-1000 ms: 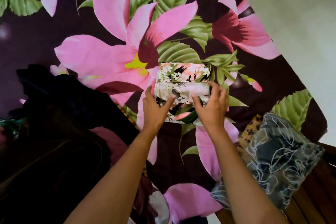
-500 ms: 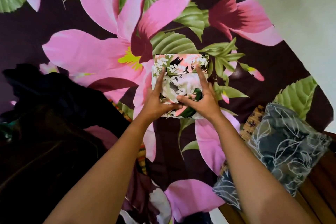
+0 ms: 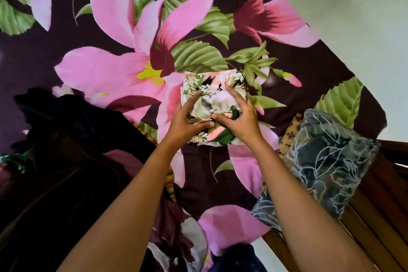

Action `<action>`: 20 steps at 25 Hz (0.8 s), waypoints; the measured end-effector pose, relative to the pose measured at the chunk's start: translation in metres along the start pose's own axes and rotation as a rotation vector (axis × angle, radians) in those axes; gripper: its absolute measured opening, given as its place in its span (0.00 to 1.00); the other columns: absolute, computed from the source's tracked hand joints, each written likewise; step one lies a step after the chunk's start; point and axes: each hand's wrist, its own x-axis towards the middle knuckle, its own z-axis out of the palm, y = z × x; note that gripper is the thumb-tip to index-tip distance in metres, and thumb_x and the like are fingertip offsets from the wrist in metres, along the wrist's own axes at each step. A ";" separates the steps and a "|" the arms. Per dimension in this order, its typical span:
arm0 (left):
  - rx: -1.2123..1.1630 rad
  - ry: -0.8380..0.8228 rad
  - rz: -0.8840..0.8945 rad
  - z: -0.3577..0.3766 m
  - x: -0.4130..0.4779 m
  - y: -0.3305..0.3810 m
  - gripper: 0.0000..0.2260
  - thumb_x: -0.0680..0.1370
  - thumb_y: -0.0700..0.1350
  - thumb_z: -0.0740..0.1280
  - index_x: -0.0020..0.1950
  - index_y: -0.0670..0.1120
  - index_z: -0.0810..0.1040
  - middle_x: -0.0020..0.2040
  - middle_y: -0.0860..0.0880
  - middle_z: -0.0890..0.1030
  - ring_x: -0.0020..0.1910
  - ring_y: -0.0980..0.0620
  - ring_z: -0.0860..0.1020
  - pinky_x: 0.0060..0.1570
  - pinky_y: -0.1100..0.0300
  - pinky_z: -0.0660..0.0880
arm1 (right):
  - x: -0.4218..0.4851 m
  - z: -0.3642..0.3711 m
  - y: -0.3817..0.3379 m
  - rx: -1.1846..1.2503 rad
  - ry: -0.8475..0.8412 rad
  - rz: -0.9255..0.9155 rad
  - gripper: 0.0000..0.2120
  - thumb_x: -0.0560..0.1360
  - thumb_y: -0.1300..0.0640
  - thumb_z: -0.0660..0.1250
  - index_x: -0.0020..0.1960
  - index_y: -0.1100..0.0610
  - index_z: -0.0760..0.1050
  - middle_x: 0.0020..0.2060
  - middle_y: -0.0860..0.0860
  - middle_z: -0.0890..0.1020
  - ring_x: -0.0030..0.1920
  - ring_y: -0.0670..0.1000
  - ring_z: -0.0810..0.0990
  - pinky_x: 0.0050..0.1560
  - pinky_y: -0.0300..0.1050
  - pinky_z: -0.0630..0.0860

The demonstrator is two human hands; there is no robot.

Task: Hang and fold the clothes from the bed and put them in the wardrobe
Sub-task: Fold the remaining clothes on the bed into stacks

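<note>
Since the folded floral garment [image 3: 217, 86] lies flat on the flowered bedsheet [image 3: 106, 68], nearer the bed's right edge than its left and squarely ahead of both wrists, neither hand is better placed. The left hand [image 3: 187, 118] clasps its left side and the right hand [image 3: 241, 120] its right. The thumbs meet over the near edge and the forefingers lie straight toward the far one. The bundle looks roughly square, with no clear long axis. Lifting it probably calls for both hands to rise level, or the folds may slip open. A dark heap of clothes [image 3: 66, 139] lies toward the left edge, and a blue leaf-print cloth [image 3: 326, 161] sits at the right edge.
</note>
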 end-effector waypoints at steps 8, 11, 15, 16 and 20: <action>0.089 -0.148 0.192 0.076 -0.076 0.075 0.40 0.62 0.52 0.76 0.72 0.53 0.65 0.70 0.49 0.66 0.65 0.69 0.65 0.51 0.68 0.76 | -0.112 -0.100 -0.016 0.038 0.187 0.038 0.39 0.61 0.35 0.72 0.70 0.39 0.65 0.70 0.50 0.69 0.71 0.48 0.65 0.68 0.44 0.66; 0.117 -0.238 0.338 0.121 -0.098 0.104 0.39 0.63 0.58 0.77 0.71 0.59 0.65 0.68 0.51 0.68 0.65 0.64 0.67 0.54 0.55 0.78 | -0.162 -0.152 -0.013 0.037 0.372 -0.028 0.36 0.63 0.42 0.74 0.69 0.42 0.66 0.68 0.48 0.70 0.69 0.44 0.66 0.68 0.37 0.66; 0.261 -0.295 0.431 0.181 -0.113 0.091 0.38 0.65 0.53 0.76 0.71 0.57 0.63 0.62 0.50 0.70 0.60 0.55 0.71 0.57 0.66 0.72 | -0.208 -0.187 0.028 0.141 0.413 0.104 0.39 0.61 0.40 0.74 0.69 0.38 0.64 0.70 0.47 0.68 0.71 0.45 0.64 0.64 0.36 0.66; 0.325 -0.308 0.376 0.189 -0.113 0.075 0.38 0.66 0.50 0.77 0.72 0.57 0.61 0.60 0.48 0.70 0.58 0.54 0.72 0.55 0.71 0.69 | -0.211 -0.184 0.043 0.154 0.349 0.190 0.42 0.61 0.42 0.75 0.72 0.40 0.62 0.72 0.47 0.65 0.71 0.43 0.61 0.66 0.37 0.64; 0.489 -0.354 0.201 0.198 -0.109 0.023 0.34 0.71 0.41 0.74 0.73 0.51 0.63 0.64 0.43 0.70 0.59 0.49 0.71 0.52 0.76 0.62 | -0.215 -0.157 0.092 0.156 0.129 0.242 0.47 0.68 0.56 0.76 0.77 0.46 0.50 0.73 0.37 0.54 0.70 0.35 0.52 0.68 0.31 0.54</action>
